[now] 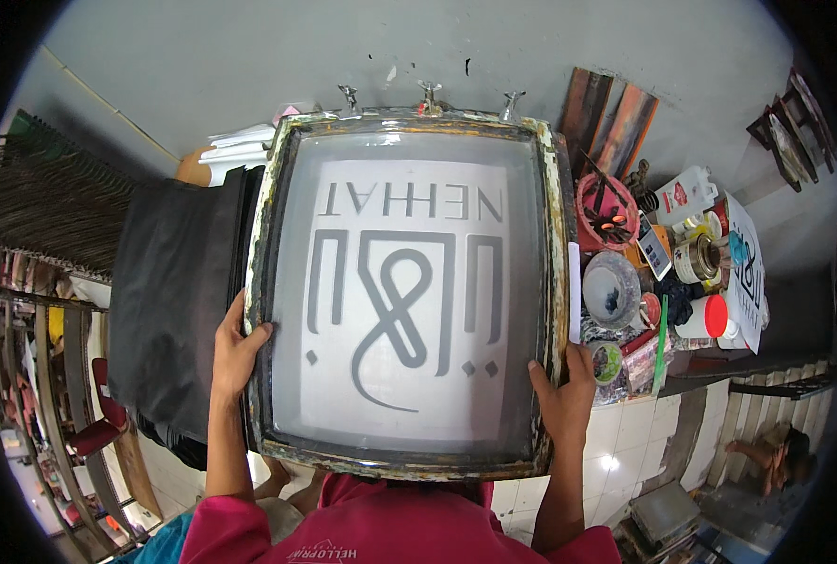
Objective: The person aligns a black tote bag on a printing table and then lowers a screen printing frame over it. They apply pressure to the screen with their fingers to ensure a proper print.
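Observation:
A large silk-screen frame [554, 235] with worn, paint-stained edges lies before me in the middle of the head view. Its pale mesh [409, 338] carries a dark looping stencil design with lettering that appears upside down. At the frame's left edge, my left hand [235, 348] grips with the thumb on top and the fingers around the outer side. My right hand [566, 390] has the same kind of grip on the right edge, a little nearer to me. The undersides of the frame and the fingertips are hidden.
Metal wing clamps [428, 99] line the far edge. Black sheets [174, 301] are stacked at left, by white papers [240, 150]. Squeegees [616, 127] lean on the wall. At right are a pink bucket [590, 202], a bowl [599, 274], a phone [655, 250] and a red-lidded tub [702, 318].

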Demonstrator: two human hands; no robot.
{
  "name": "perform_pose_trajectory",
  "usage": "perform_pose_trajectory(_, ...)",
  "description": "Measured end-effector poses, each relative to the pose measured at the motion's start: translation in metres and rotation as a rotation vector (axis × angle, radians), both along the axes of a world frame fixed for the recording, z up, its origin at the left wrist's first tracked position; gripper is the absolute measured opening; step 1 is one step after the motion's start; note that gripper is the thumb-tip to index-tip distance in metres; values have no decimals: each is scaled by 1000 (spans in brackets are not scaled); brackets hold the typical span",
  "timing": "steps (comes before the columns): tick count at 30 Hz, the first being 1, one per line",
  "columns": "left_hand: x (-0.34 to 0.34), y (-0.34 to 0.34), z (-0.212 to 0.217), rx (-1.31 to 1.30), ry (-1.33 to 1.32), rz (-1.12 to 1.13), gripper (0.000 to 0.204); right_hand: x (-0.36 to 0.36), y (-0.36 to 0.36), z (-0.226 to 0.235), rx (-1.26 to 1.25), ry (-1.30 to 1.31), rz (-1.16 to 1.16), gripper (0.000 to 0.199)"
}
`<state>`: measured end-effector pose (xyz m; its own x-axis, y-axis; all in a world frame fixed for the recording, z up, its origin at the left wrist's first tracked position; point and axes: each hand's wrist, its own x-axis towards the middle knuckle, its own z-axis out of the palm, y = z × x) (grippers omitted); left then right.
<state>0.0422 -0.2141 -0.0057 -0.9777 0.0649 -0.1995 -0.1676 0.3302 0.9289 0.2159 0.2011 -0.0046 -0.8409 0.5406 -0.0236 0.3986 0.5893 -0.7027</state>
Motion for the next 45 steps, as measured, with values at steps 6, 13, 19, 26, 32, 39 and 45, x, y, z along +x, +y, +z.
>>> perform_pose_trajectory(6,1,2,11,-29,-31,-9,69,-16,8,29,168,83,-53,39)
perform_pose_trajectory(13,-53,68,44,-369,507,-124,52,-73,21,63,233,224,91,33)
perform_pose_trajectory(19,-229,221,55,-555,1052,-487,47,-52,-16,1,302,158,193,59)
perform_pose_trajectory(26,-319,267,47,-882,721,-858,56,-51,-14,-10,342,159,181,57)
perform_pose_trajectory(32,-301,288,40,-960,737,-659,58,-50,-9,-8,367,118,153,63)
perform_pose_trajectory(39,-319,303,67,-728,265,-453,59,-53,-12,-7,354,111,169,63)
perform_pose_trajectory(45,-314,292,79,-737,501,-430,70,-52,-12,-7,365,173,184,62)
